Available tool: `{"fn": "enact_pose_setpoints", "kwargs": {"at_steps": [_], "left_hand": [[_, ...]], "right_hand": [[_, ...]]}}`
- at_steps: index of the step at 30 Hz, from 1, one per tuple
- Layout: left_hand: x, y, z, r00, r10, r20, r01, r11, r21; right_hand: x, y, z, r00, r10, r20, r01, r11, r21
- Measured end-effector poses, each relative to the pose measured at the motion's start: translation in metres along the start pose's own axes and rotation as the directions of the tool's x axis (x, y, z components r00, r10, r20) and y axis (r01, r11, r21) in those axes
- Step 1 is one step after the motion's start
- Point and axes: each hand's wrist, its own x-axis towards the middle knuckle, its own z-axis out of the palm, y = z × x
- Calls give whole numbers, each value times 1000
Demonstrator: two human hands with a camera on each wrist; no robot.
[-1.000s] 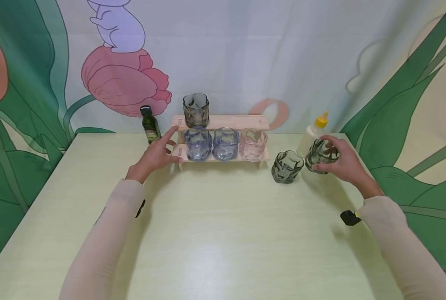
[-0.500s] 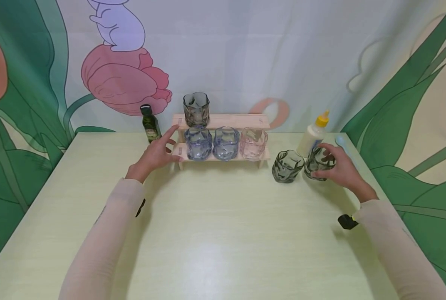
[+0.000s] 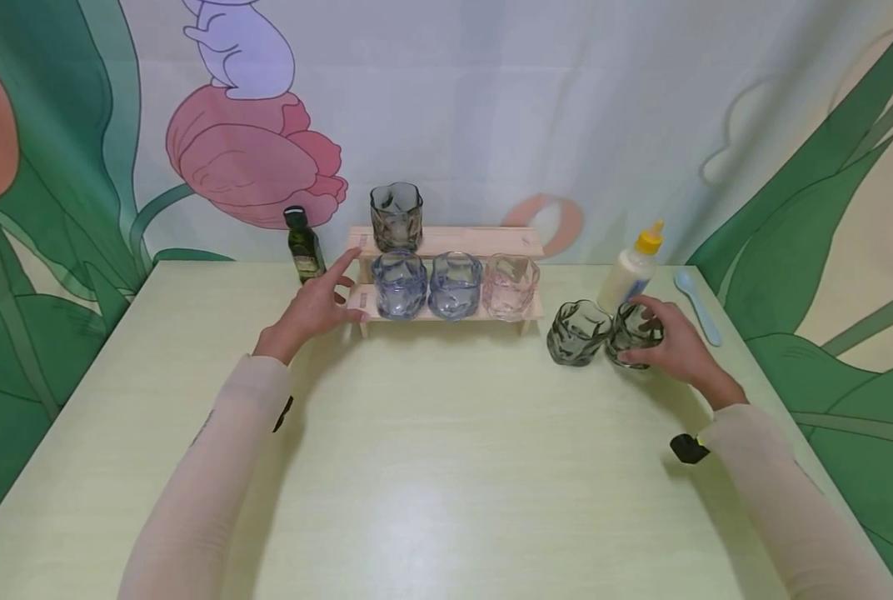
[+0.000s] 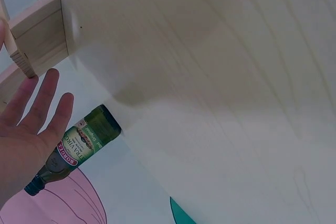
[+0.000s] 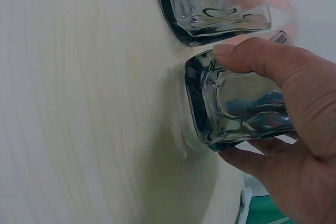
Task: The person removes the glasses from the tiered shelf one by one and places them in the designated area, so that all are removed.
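In the head view my right hand [image 3: 675, 343] grips a dark grey glass [image 3: 632, 337], thumb on one side and fingers on the other. The right wrist view shows that held glass [image 5: 239, 103] upright at the tabletop, close beside a second grey glass [image 3: 577, 335]. My left hand [image 3: 313, 310] reaches to the left end of a two-step wooden rack [image 3: 484, 242]. Its fingers are spread and mostly straight, the index fingertip at the upper step and the thumb at the lower. In the left wrist view, one fingertip of the left hand [image 4: 31, 114] meets the wooden edge.
On the rack's upper step stands a grey glass [image 3: 396, 218]; two blue glasses [image 3: 399, 287] and a pink glass [image 3: 511, 287] line the lower one. A green oil bottle [image 3: 304, 246] is behind the left hand. A yellow-capped bottle [image 3: 628, 271] and a light blue spoon [image 3: 697, 308] are at right.
My right hand has brought its grey glass down, slightly left and nearer the front, beside the other grey glass. The blue spoon has come into view. The left hand stays at the rack.
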Motion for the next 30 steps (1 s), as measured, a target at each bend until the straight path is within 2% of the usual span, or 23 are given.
{"fn": "enact_pose_setpoints", "kwargs": {"at_steps": [12, 30], "left_hand": [[1, -1, 1, 1000, 14, -13, -14, 1000, -4], [1, -1, 2, 1000, -28, -6, 28, 1000, -7]], "right_hand": [[2, 1, 3, 1000, -4, 10, 3, 1000, 22], [4, 5, 6, 999, 12, 47, -15, 997, 70]]}}
